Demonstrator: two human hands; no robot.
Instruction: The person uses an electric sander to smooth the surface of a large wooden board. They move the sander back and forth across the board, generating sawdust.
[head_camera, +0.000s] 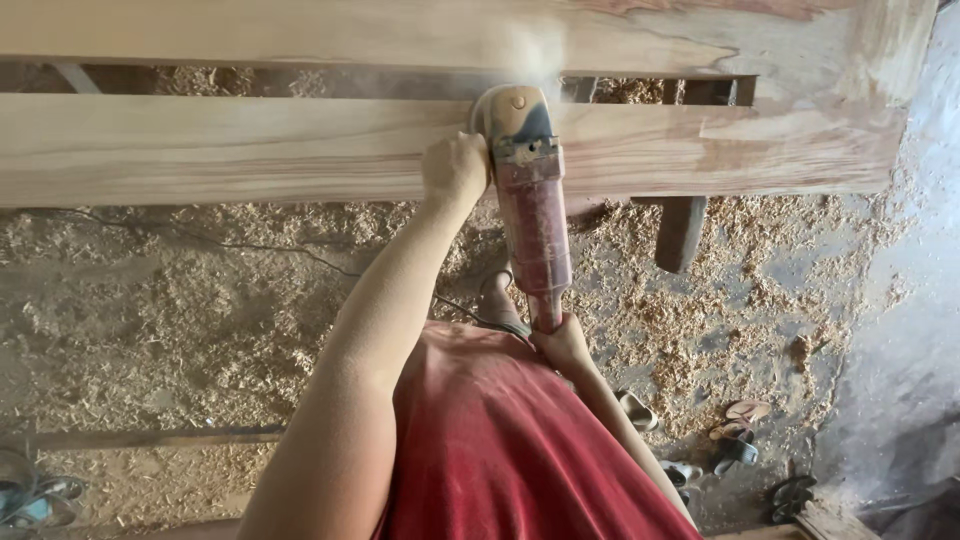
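Red-bodied grinder (530, 210): our left hand (455, 170) grips beside its head, our right hand (562, 343) clasps its tail, its disc on the wooden rail (250, 150). We judge tilting could gouge; dust (535, 50) may blind us, and the cord (300, 258) may snag.

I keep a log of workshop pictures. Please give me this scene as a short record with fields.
tool: red power sander, head on the plank
work piece: long wooden plank of a frame
left hand: grips the side of the tool near its head
right hand: holds the rear end of the tool
air: dust cloud above the tool head
floor: wood shavings, sandals
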